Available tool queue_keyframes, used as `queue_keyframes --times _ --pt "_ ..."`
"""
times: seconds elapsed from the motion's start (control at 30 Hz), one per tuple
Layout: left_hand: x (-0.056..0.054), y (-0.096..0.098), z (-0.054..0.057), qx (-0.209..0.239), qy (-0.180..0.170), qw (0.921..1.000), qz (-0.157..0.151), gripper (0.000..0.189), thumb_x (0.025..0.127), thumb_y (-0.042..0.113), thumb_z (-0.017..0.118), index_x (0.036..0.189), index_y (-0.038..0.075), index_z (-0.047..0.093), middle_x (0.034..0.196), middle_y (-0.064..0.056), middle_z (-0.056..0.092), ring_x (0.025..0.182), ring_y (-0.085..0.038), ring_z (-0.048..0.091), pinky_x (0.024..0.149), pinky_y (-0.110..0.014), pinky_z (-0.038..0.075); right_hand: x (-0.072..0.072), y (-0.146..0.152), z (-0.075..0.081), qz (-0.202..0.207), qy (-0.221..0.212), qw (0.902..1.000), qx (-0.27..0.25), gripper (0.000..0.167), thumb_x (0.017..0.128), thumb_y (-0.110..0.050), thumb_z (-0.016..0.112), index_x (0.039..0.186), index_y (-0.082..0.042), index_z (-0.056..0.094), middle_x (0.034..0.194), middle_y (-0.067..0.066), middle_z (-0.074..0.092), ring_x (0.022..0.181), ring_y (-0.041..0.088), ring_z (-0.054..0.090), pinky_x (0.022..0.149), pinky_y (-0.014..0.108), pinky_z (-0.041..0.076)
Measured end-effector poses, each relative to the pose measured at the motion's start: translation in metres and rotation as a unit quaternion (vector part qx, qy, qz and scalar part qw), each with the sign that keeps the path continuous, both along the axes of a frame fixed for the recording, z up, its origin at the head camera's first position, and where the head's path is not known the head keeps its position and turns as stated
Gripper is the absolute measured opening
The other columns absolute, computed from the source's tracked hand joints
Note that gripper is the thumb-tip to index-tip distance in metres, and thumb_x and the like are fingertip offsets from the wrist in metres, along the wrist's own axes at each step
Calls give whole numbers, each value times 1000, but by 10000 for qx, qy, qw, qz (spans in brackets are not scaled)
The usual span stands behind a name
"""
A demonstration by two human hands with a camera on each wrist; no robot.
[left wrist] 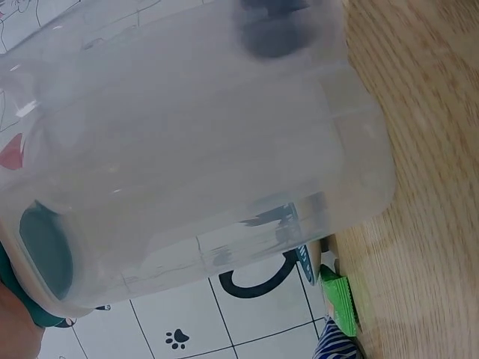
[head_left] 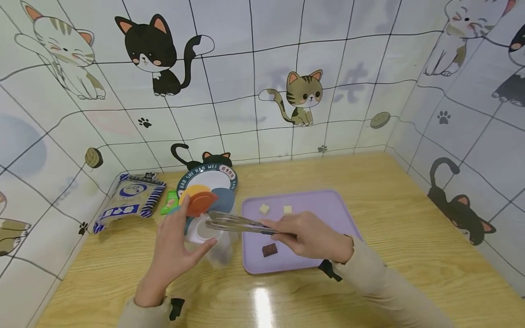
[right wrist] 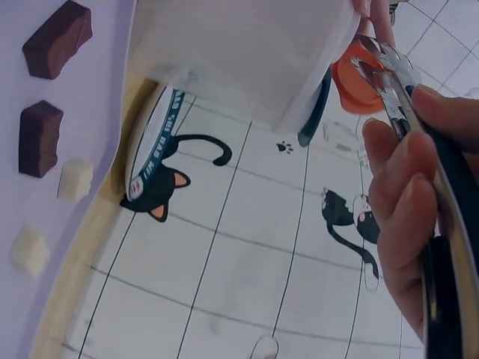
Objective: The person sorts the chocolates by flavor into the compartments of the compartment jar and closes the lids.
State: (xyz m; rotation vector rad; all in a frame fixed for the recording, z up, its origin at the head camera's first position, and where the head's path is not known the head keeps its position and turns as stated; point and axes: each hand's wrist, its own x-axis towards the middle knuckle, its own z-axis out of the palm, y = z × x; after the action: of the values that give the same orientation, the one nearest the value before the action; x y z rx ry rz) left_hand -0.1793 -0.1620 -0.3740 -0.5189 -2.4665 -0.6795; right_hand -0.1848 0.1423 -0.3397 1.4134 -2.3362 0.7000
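Observation:
My left hand [head_left: 174, 250] grips a clear plastic storage jar [head_left: 219, 255] by its top, thumb on the near side. The jar stands on the table with its orange flap [head_left: 202, 203], yellow flap [head_left: 198, 188] and blue flap [head_left: 224, 199] raised. In my right hand [head_left: 311, 234] is a pair of metal tongs [head_left: 238, 224], their tips right over the jar's opening. I cannot tell whether the tips hold anything. Two brown chocolate-like pieces [right wrist: 56, 37] and two white cubes [right wrist: 76, 179] lie on a purple tray [head_left: 254, 264]; my right hand hides one brown piece in the head view.
Behind the jar leans a round plate [head_left: 210, 175] with a dark lettered rim. A blue-striped packet [head_left: 130, 196] and a small green packet [head_left: 169, 202] lie on the wooden table [head_left: 402, 218] to the left. Cat-patterned walls [head_left: 238, 123] enclose the table's back and sides.

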Motion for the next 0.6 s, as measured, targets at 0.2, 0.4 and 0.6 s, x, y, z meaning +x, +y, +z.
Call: queue_keyframes --times 0.2,0.4,0.6 --pt "-1 -1 -2 47 10 10000 35 105 59 39 76 142 10 19 126 -17 47 113 -35 40 92 -53 23 -2 34 -2 -459 -143 9988 41 41 80 -10 63 120 -7 56 57 -12 44 51 -7 26 49 6 26" --pt "1 -2 -2 7 -69 9999 109 105 59 39 76 142 12 18 125 -17 47 112 -35 40 91 -53 23 1 84 -20 -1539 -707 9829 721 43 81 -14 63 122 -8 54 52 -14 33 47 -7 21 44 11 26" --pt "-1 0 0 -2 15 10000 18 104 60 40 75 142 12 18 125 -17 47 112 -34 40 90 -52 24 14 125 -40 -2456 -1472 9489 1328 41 81 -15 62 120 -4 56 45 -15 30 39 -6 19 39 13 25"
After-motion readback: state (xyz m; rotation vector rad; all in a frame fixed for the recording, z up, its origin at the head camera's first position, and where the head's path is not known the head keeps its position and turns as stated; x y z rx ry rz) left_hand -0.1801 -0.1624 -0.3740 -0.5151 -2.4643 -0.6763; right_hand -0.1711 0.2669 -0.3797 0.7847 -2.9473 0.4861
